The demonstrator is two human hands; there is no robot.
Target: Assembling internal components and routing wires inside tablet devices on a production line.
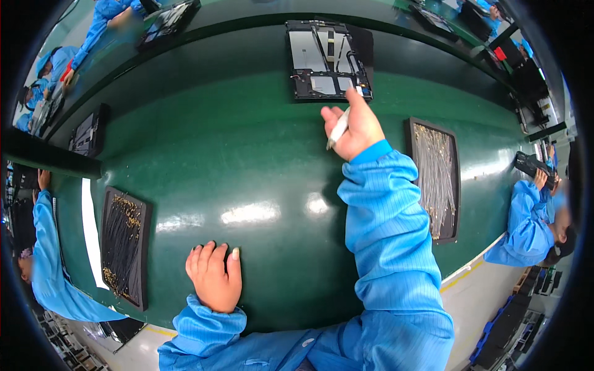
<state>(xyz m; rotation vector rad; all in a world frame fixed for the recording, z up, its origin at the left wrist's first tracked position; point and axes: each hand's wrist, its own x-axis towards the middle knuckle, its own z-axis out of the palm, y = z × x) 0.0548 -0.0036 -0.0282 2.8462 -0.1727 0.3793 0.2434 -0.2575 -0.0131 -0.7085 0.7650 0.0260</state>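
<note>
My right hand (357,128) reaches toward the far side of the green table, its fingers closed around a white pen-shaped tool (339,128); the exact kind of tool does not show. Just beyond the fingertips lies an opened electronic device (322,60) with grey panels and black cables inside. My left hand (216,276) rests palm down on the near part of the table, fingers stretched out, with nothing in it. To its left, a dark tray (146,260) holds many black cables (124,247) with gold ends. Beside my right forearm, another dark tray (458,179) carries grey cables (435,173).
A dark raised shelf (235,43) curves along the table's far edge. Another open device (86,133) lies at the far left, near a black post (52,156). Co-workers in blue sit at the left (52,266) and right (523,216). A white strip (91,235) runs beside the left tray.
</note>
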